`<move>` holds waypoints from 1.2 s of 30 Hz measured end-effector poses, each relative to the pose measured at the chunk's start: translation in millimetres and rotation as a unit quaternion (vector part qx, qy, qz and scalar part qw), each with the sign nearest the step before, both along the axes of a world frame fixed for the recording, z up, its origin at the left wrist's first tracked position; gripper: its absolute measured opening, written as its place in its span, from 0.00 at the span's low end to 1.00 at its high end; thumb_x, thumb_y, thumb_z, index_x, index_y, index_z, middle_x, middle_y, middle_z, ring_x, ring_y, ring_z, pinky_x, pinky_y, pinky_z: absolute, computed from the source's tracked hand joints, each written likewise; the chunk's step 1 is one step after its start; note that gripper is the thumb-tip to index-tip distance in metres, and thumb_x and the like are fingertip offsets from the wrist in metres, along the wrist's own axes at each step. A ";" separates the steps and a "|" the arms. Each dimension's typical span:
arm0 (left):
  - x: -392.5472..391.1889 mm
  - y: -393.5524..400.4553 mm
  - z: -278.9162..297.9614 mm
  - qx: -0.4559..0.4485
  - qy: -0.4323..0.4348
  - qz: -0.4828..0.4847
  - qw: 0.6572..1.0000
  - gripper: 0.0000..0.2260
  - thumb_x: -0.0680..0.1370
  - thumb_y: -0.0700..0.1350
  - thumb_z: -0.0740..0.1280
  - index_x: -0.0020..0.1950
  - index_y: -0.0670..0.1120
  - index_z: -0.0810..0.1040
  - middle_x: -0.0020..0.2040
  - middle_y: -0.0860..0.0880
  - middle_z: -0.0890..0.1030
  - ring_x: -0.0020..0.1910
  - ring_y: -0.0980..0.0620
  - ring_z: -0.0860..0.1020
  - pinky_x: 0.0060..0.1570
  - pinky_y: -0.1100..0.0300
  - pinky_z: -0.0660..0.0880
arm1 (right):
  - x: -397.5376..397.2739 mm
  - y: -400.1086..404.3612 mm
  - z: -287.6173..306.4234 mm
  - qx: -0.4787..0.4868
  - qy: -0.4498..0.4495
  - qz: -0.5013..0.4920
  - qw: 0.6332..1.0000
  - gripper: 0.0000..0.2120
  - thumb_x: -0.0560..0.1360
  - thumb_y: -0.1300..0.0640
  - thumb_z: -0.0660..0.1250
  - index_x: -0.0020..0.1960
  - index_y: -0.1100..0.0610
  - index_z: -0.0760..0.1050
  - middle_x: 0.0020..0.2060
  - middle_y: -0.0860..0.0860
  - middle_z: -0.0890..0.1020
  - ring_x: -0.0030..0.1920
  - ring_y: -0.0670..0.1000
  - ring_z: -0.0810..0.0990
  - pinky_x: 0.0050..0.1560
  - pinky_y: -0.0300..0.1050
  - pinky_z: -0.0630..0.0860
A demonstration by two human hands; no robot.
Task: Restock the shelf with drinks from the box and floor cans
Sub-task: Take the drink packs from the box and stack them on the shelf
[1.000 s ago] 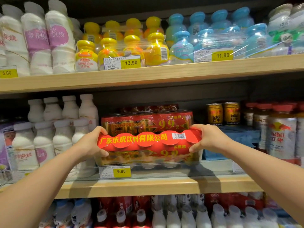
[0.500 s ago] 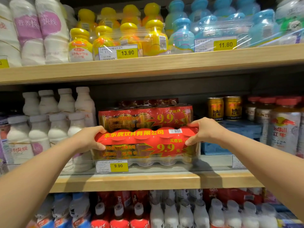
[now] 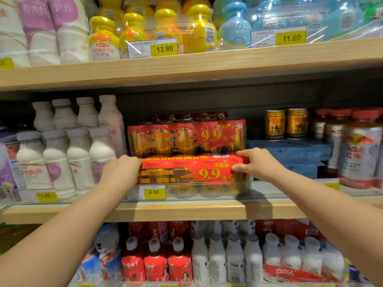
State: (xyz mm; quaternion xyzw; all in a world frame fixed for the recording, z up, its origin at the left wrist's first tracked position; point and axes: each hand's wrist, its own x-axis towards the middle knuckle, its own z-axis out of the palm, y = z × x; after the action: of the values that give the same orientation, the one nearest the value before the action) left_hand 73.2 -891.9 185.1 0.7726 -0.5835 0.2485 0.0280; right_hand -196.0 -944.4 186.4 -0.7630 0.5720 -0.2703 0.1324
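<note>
Two hands on the red multipack (image 3: 192, 175), left hand (image 3: 121, 172) and right hand (image 3: 256, 163) gripping its ends. It's sitting on the middle shelf (image 3: 165, 211) ahead of another pack (image 3: 186, 137), pretty much placed I think. Box and floor cans aren't in view.

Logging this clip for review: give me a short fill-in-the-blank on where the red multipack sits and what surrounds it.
1. Both hands, left hand and right hand, hold the red multipack on the ____ shelf.
2. The tag below it reads ____.
3. The white bottles stand to its ____.

Missing: middle; 9.90; left
</note>
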 end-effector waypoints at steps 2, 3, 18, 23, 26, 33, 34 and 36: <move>-4.7 1.5 -9.1 -0.002 0.020 -0.003 1.000 0.17 0.78 0.36 0.56 0.67 0.44 0.67 0.63 0.43 0.74 0.62 0.44 0.73 0.53 0.51 0.74 | 3.4 2.0 -6.7 -0.020 0.005 -0.004 1.000 0.28 0.75 0.52 0.63 0.71 0.59 0.60 0.67 0.57 0.71 0.66 0.56 0.71 0.62 0.50 0.71; -6.2 1.3 -13.6 -0.005 0.037 -0.012 0.999 0.19 0.77 0.34 0.55 0.69 0.43 0.63 0.66 0.43 0.70 0.66 0.44 0.70 0.56 0.50 0.73 | 4.7 2.2 -10.1 -0.035 0.008 -0.007 0.999 0.27 0.76 0.53 0.62 0.71 0.59 0.59 0.68 0.57 0.69 0.66 0.57 0.70 0.64 0.51 0.70; 22.4 79.8 -66.2 0.007 0.232 -0.197 0.953 0.25 0.79 0.45 0.58 0.73 0.42 0.56 0.75 0.44 0.58 0.74 0.47 0.57 0.72 0.55 0.55 | 38.2 107.4 -82.8 -0.074 0.014 -0.005 0.997 0.28 0.77 0.55 0.60 0.73 0.57 0.54 0.76 0.54 0.48 0.76 0.54 0.46 0.74 0.47 0.48; 45.4 132.6 -118.5 0.031 0.251 -0.224 0.941 0.22 0.77 0.46 0.62 0.70 0.44 0.64 0.69 0.44 0.69 0.69 0.44 0.65 0.66 0.52 0.63 | 63.8 171.3 -141.7 0.013 0.006 -0.031 0.999 0.25 0.77 0.55 0.60 0.72 0.56 0.57 0.76 0.52 0.51 0.76 0.51 0.48 0.73 0.46 0.51; 56.4 159.6 -160.6 0.060 0.272 -0.228 0.933 0.21 0.77 0.44 0.62 0.69 0.43 0.65 0.67 0.43 0.71 0.67 0.44 0.66 0.64 0.55 0.61 | 71.6 196.4 -181.2 0.074 0.016 -0.032 0.997 0.25 0.77 0.55 0.60 0.71 0.57 0.59 0.75 0.54 0.54 0.75 0.52 0.52 0.72 0.46 0.54; 74.6 210.9 -286.6 0.214 0.318 -0.173 0.907 0.21 0.78 0.45 0.60 0.70 0.45 0.64 0.69 0.46 0.69 0.70 0.46 0.64 0.67 0.55 0.62 | 83.6 246.0 -295.4 0.264 0.071 -0.013 0.962 0.24 0.78 0.55 0.59 0.72 0.57 0.59 0.75 0.55 0.56 0.74 0.54 0.55 0.72 0.46 0.55; 76.6 217.1 -305.5 0.235 0.326 -0.163 0.901 0.20 0.78 0.45 0.61 0.70 0.45 0.64 0.69 0.46 0.69 0.70 0.46 0.64 0.67 0.55 0.62 | 83.2 252.8 -311.7 0.286 0.078 -0.012 0.955 0.24 0.78 0.55 0.59 0.71 0.58 0.59 0.74 0.56 0.57 0.74 0.54 0.56 0.71 0.45 0.55; 78.9 228.7 -344.0 0.280 0.347 -0.136 0.885 0.20 0.77 0.44 0.61 0.69 0.44 0.65 0.69 0.45 0.69 0.69 0.46 0.64 0.67 0.54 0.62 | 81.8 264.8 -345.3 0.333 0.084 -0.009 0.939 0.24 0.78 0.56 0.59 0.71 0.58 0.59 0.74 0.56 0.59 0.74 0.53 0.58 0.70 0.42 0.54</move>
State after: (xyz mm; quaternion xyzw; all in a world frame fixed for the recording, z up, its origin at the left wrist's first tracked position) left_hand 152.1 -663.1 -158.9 0.6979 -0.6815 -0.2155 0.0448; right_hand -114.1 -679.6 -158.9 -0.6901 0.6451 -0.0001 0.3279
